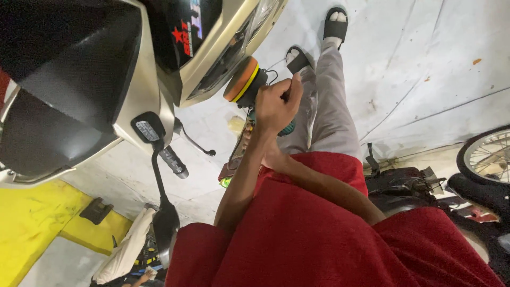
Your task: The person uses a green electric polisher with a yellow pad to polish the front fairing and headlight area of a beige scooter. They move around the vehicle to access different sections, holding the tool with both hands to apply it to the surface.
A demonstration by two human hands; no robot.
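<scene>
— While bent over the front of the scooter (133, 85), gripping what, up near the centre of the frame?

— A handheld polisher (254, 87), dark-bodied, with a round orange foam pad (240, 78) edged by a yellow backing ring. Pad pressed against the gold-coloured front panel, just below the headlight (234, 50).

— And the grips?

— Left hand (276, 103), centre frame, fingers wrapped tight around the polisher's body, thumb up along it. Right hand (271, 157) lower down, mostly hidden behind the left forearm; cannot tell whether closed or apart, nor whether clasped on anything. Something teal and something red and green visible close by it, too hidden to name.

— Around the scooter?

— Dark windscreen filling the upper left. Below it a black mirror (166, 226) on a thin stem, reaching down toward the lower left, and a handlebar grip (174, 162) just beside the stem. A brake lever jutting right of that.

— On the floor?

— Pale, scuffed floor (425, 69) across the upper right. Yellow-painted patch (37, 223) at lower left, with a small dark block resting on it. A white cloth (127, 250) bunched near the bottom edge.

— The person's own clothing?

— Red shirt filling the lower middle, grey trousers (332, 106), black sandals (336, 24) at top centre.

— Anything to the right?

— A spoked wheel (486, 157) at the right edge, dark machine parts beneath it.
</scene>
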